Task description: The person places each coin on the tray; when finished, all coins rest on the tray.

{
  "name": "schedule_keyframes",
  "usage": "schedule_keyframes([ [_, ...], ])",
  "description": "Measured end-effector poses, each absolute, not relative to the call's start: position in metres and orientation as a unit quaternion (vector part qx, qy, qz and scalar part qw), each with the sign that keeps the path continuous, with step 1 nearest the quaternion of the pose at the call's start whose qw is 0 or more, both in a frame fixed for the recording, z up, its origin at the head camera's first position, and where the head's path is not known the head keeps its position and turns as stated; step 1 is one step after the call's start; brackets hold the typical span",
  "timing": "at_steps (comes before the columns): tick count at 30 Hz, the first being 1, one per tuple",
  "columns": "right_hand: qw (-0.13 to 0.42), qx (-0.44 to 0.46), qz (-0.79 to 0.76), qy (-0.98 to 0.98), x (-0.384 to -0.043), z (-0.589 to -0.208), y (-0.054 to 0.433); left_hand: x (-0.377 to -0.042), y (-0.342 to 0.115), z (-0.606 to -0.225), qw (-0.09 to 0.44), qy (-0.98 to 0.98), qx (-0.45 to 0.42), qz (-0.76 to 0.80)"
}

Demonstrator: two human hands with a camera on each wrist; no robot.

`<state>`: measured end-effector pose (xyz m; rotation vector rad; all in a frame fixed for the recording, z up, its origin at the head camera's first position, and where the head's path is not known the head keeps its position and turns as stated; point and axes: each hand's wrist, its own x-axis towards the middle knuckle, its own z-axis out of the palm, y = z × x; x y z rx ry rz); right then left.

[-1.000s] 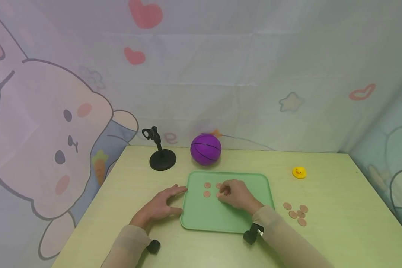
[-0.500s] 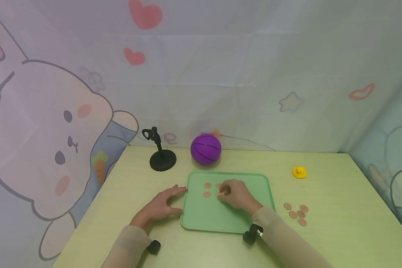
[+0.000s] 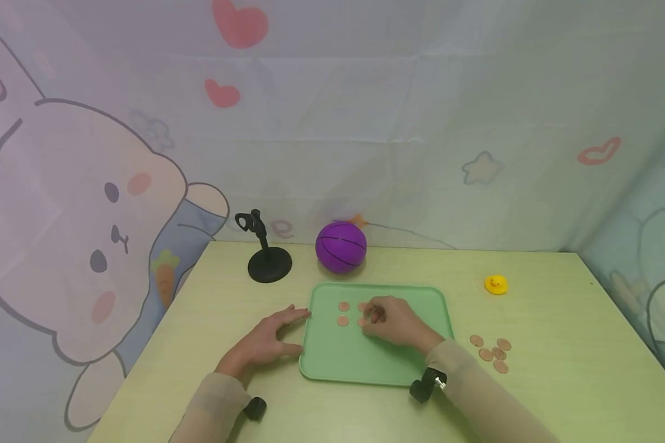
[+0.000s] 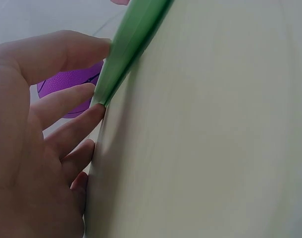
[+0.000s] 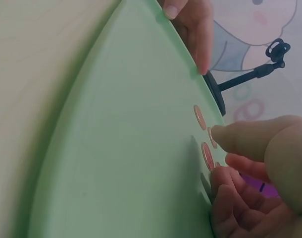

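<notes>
Touches the left side of the green tray (image 3: 360, 363) with the left hand (image 3: 268, 338), with thumb and forefinger set well apart along the rim and nearly straight. Makes a wide, loose grip there, resting against the edge. In the left wrist view, shows the fingers spread, with a strip of green rim at the tips.

Holds the right hand (image 3: 396, 320) low over the tray, with thumb and fingers bent toward one another at the right-hand pair of coins. Makes a narrow grip, with a small gap between forefinger and thumb. Cannot fairly tell from these angles whether pinching a coin or just hovering beside one.

Has four copper-coloured coins (image 3: 343, 321) lying flat on the tray in two rows of two, left of its middle and toward the far side. Shows the left pair whole, the right pair partly covered by the right hand.

Has a loose cluster of more coins (image 3: 486, 355) on the pale table (image 3: 565, 344), just right of the tray. Behind the tray, has a purple ball (image 3: 340, 247), near a black stand (image 3: 269, 265) farther left. Places a yellow duck (image 3: 495, 284) at the right, beyond the cluster.
</notes>
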<state>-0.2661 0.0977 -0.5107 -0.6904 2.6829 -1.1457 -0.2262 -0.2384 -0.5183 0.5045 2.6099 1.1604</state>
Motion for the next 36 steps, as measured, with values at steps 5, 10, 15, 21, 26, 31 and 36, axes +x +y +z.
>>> schedule_keyframes([
  [5, 0.065, -0.267, -0.374, 0.886, -0.265, -0.508, 0.11, -0.226, -0.239, -0.519, 0.119, 0.894, 0.175, 0.396],
  [10, 0.063, -0.278, -0.378, 0.881, -0.262, -0.503, 0.128, -0.227, -0.239, -0.52, 0.121, 0.892, 0.176, 0.399],
  [15, 0.06, -0.267, -0.386, 0.881, -0.26, -0.5, 0.151, -0.226, -0.239, -0.52, 0.118, 0.892, 0.172, 0.401],
  [21, 0.03, -0.253, -0.382, 0.888, -0.257, -0.498, 0.179, -0.226, -0.239, -0.519, 0.118, 0.893, 0.173, 0.399],
  [26, 0.013, -0.233, -0.375, 0.897, -0.254, -0.492, 0.203, -0.226, -0.24, -0.518, 0.12, 0.893, 0.17, 0.399],
  [31, 0.015, -0.213, -0.367, 0.905, -0.253, -0.49, 0.229, -0.225, -0.24, -0.518, 0.118, 0.893, 0.17, 0.4],
  [36, 0.01, -0.208, -0.363, 0.908, -0.252, -0.493, 0.25, -0.225, -0.241, -0.519, 0.117, 0.894, 0.167, 0.4],
])
